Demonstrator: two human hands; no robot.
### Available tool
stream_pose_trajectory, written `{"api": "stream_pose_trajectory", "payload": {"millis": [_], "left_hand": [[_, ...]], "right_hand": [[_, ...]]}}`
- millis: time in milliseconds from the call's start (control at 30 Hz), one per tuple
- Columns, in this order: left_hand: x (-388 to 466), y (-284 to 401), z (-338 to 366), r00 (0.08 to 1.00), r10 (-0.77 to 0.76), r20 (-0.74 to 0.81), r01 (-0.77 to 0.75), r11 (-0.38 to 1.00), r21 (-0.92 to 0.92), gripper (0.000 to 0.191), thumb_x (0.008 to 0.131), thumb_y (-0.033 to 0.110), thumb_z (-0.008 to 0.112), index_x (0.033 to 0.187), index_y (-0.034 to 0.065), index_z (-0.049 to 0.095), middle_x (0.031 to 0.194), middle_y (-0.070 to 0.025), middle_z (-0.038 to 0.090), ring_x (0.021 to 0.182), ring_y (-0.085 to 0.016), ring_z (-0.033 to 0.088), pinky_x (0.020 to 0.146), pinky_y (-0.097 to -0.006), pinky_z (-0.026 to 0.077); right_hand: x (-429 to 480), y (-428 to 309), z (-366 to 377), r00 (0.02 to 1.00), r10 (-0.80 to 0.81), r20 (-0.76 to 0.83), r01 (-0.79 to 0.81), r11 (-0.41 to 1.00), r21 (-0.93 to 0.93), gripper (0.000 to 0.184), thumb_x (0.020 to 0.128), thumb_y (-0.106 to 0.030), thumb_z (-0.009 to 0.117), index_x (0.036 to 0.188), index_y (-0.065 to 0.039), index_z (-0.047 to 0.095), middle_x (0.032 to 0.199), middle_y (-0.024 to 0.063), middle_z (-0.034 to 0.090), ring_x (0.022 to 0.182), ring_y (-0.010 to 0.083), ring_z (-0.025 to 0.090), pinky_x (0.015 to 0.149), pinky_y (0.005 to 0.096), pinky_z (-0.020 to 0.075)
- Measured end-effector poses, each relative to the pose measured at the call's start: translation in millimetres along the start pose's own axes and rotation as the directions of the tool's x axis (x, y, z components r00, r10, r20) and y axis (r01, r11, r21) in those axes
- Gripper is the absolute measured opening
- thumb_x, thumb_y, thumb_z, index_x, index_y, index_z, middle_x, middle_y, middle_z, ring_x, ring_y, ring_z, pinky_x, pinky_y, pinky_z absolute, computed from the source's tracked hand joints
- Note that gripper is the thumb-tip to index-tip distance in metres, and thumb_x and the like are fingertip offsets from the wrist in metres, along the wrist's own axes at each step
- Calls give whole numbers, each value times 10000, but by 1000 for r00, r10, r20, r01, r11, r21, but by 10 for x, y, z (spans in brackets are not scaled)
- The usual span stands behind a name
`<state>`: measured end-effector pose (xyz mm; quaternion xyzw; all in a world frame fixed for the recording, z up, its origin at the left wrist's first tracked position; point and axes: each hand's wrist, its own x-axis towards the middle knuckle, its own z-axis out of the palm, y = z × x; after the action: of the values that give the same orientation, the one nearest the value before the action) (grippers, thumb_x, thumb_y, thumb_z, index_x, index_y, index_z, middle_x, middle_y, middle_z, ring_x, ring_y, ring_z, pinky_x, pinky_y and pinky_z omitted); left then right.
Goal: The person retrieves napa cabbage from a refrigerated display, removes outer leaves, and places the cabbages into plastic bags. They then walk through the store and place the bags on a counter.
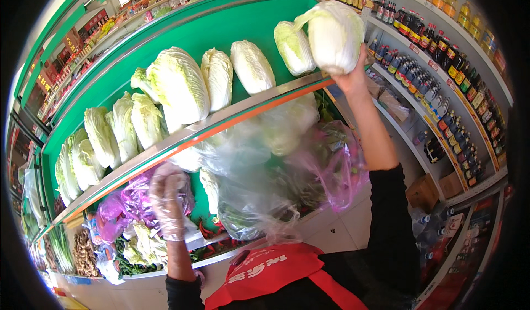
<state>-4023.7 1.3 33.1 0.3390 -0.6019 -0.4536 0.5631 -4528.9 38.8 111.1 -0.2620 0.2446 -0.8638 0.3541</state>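
My right hand [351,76], bare, grips a large napa cabbage [336,36] from below and the right, raised at the right end of the green upper shelf [252,24]. A smaller napa cabbage [293,49] lies on the shelf just left of it. Several more stand along the shelf, among them a big bright one [180,86] with a leaf sticking out. My left hand [167,194] wears a clear plastic glove, its fingers curled, below the shelf's front rail. It hovers before purple plastic wrapping [136,198]; whether it holds anything is unclear.
Below the rail, a clear plastic bag [252,185] and a pink bag [337,173] cover part of the lower shelf. Loose cabbage leaves [145,243], ginger [85,250] and scallions [61,248] lie at lower left. Bottle shelves [439,70] stand to the right.
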Motion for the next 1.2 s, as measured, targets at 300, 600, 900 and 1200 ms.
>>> {"api": "stream_pose_trajectory", "payload": {"millis": [300, 600, 900, 1200], "left_hand": [[-116, 216, 356, 960, 28, 280, -54, 995, 86, 759, 827, 27, 741, 1514, 61, 419, 1374, -116, 550, 1112, -168, 560, 938, -328, 481], [-573, -393, -1034, 899, -304, 315, 435, 701, -564, 745, 1009, 438, 532, 1549, 2, 262, 1390, -152, 538, 1226, -232, 539, 1030, -366, 433], [-1663, -570, -1950, 779, -623, 75, 235, 178, -956, 644, 1017, 574, 455, 1449, 96, 475, 1370, -110, 592, 1229, -279, 570, 1055, -448, 461], [-1605, -706, -2212, 578, -813, -79, 225, 251, -941, 639, 990, 603, 496, 1422, 134, 535, 1391, -94, 606, 1249, -292, 582, 1082, -504, 451]], "right_hand": [[-1322, 1157, 536, 940, 222, 258, -208, 975, -79, 781, 990, -660, 377, 1541, -108, 339, 1514, 120, 459, 1363, 300, 482, 1132, 476, 404], [-3167, 2772, 1407, 219, 593, 775, -906, -170, 387, 781, 946, -617, 526, 1512, -97, 388, 1528, 200, 406, 1334, 473, 454, 1073, 594, 433], [-4198, 3595, 1262, 41, 972, 233, -736, 187, -650, 462, 959, -335, 638, 1291, -17, 591, 1161, 115, 682, 1032, 245, 677, 798, 461, 602], [-3968, 3668, 1705, 318, 737, 597, -277, 674, -685, 570, 1072, -406, 449, 1479, -8, 426, 1478, 110, 479, 1338, 205, 474, 1117, 341, 368]]}}
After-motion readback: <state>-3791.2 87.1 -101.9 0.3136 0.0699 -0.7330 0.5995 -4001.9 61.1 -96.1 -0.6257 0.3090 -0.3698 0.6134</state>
